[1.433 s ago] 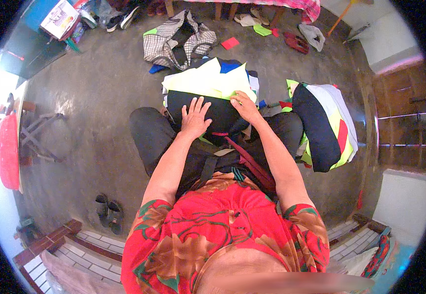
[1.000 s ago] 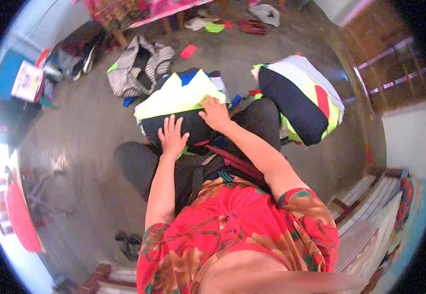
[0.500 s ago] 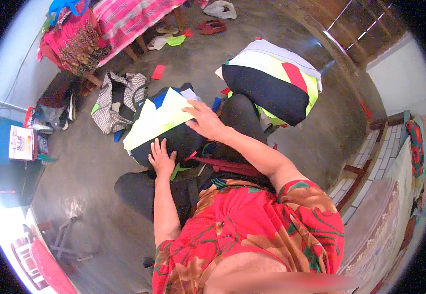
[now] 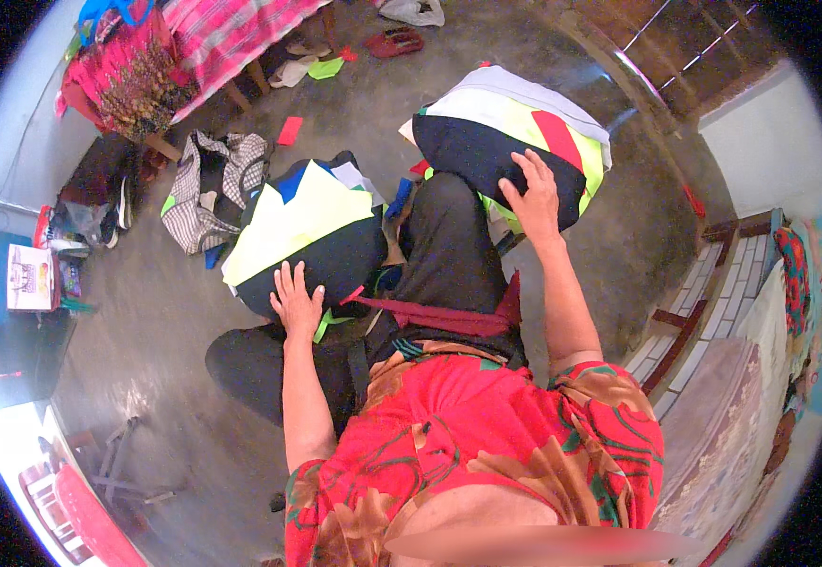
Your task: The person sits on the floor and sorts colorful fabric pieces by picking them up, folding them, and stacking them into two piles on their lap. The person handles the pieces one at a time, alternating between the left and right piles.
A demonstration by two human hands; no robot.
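My left hand (image 4: pixel 297 300) rests with spread fingers on the near edge of black fabric (image 4: pixel 340 263) in a pile of cloth pieces. A pale neon-yellow piece with jagged points (image 4: pixel 293 227) lies over that pile, with blue and grey cloth (image 4: pixel 350 177) showing behind it. My right hand (image 4: pixel 536 198) is over a larger rounded stack of fabric at the right, its fingers apart at the black fabric (image 4: pixel 472 156) on the stack's near side. White, yellow and grey layers show there, with a red patch (image 4: pixel 558 140). Whether the right fingertips touch the cloth is hard to tell.
A checked cloth (image 4: pixel 198 194) lies on the floor left of the small pile. A red scrap (image 4: pixel 289 130) and yellow scrap (image 4: pixel 325 68) lie farther off. A maroon strip (image 4: pixel 444 317) crosses my lap. A red chair (image 4: pixel 90 515) stands at lower left, a wooden bench (image 4: pixel 694 321) at right.
My right hand has left the yellow piece on the small pile and moved right to the larger stack. The left hand stays on the black fabric.
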